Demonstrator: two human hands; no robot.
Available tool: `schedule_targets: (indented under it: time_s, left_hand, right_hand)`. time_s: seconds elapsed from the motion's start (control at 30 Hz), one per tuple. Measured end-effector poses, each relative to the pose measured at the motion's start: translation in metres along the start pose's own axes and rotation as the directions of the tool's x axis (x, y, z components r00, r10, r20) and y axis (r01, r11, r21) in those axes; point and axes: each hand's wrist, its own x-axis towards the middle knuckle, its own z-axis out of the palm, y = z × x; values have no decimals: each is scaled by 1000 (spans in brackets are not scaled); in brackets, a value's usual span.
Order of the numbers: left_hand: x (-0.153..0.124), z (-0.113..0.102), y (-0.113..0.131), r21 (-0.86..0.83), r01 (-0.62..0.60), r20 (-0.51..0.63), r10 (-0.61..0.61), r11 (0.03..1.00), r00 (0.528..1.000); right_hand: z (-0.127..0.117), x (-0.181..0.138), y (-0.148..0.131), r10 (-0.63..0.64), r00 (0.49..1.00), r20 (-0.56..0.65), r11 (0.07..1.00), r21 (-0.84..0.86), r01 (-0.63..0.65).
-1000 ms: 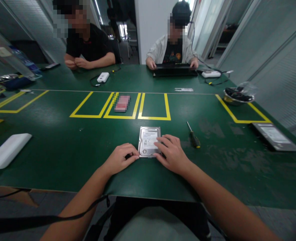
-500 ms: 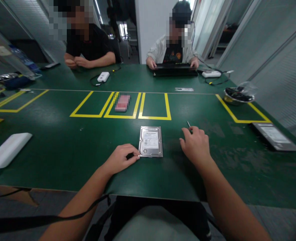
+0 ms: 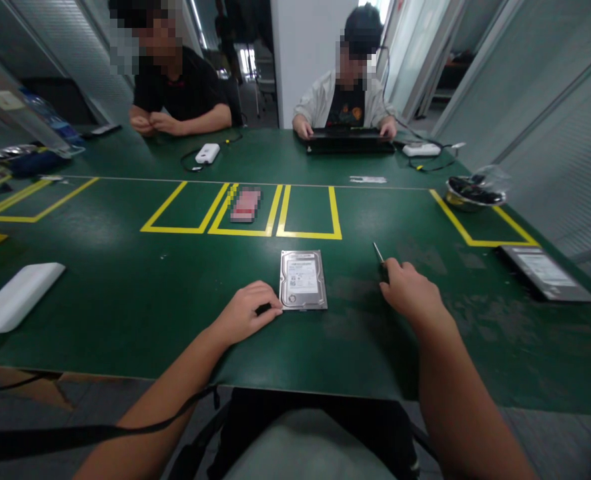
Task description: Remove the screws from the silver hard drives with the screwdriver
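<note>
A silver hard drive with a white label lies flat on the green table in front of me. At its near left corner, my left hand rests on the table with thumb and fingertips pinched on the drive's edge. My right hand, to the right of the drive and apart from it, is closed around a screwdriver. Only the thin metal shaft shows, pointing away and slightly left; its handle is hidden in my fingers.
Yellow tape frames mark the table, one holding a blurred pink item. A second drive-like metal unit and a bowl stand right. A white device lies left. Two people sit opposite, one holding a black panel.
My right hand has moved a little right and closed around the screwdriver, whose shaft now shows more. My left hand stays at the drive's corner.
</note>
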Motion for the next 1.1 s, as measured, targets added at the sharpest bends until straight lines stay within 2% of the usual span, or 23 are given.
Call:
schedule_targets:
  time_s: [0.4, 1.1]
  left_hand:
    - [1, -2, 0, 22, 13, -25, -12, 1000, 1000]
    - [-2, -3, -1, -23, 122, -28, -123, 992, 992]
  right_hand:
    - [-1, 2, 2, 0, 999, 32, 1000, 31, -1]
    - [1, 2, 4, -11, 1000, 24, 999, 35, 10]
